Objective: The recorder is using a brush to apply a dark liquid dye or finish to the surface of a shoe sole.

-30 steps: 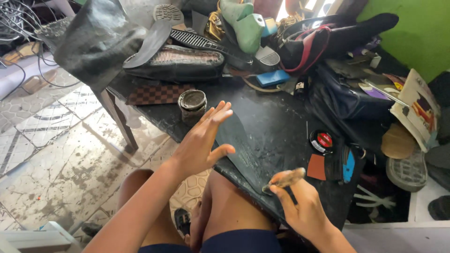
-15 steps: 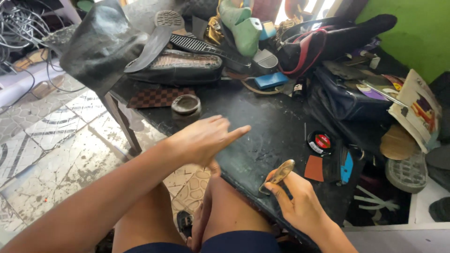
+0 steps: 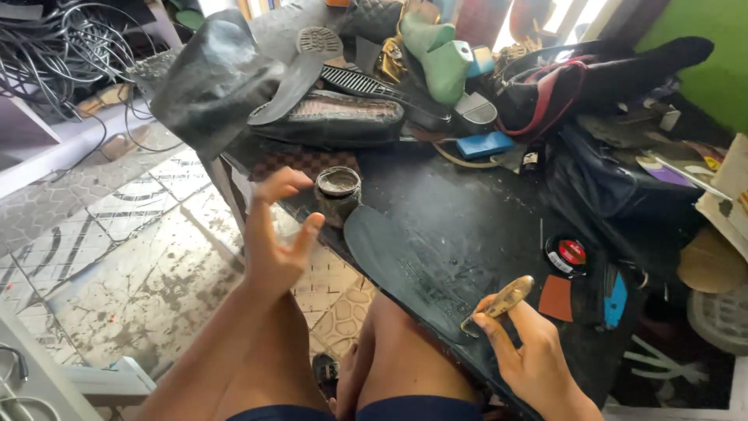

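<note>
The right hand (image 3: 538, 359) grips a small tool with a worn, brass-coloured handle (image 3: 505, 298), fingers wrapped low on it so the working end points down at the near edge of the flat black sole (image 3: 405, 269); the tip itself is too small to make out. That sole lies on the dark tabletop (image 3: 483, 210), its toe end just beside the little round tin (image 3: 338, 189) and its heel end right by the tool, probably laid flat there so the tabletop backs it while it is worked.

The left hand (image 3: 274, 234) holds nothing: it hangs in the air off the tabletop's left edge, fingers spread and loose, near the tin but not touching it. The tin stands upright with its grimy top open, close enough for either hand to dip into.

Further right sit a round black-and-red tin (image 3: 567, 254), a brown patch (image 3: 556, 297) and a blue strip (image 3: 615, 299), all within reach of the right hand. The back of the tabletop is crowded: a dark shoe (image 3: 335, 118), a green shoe last (image 3: 436, 54), a blue block (image 3: 485, 143) and a black bag with red trim (image 3: 561, 86), pushed away to leave working room. Cables (image 3: 70, 47) lie beyond the tiled floor (image 3: 117, 242)
</note>
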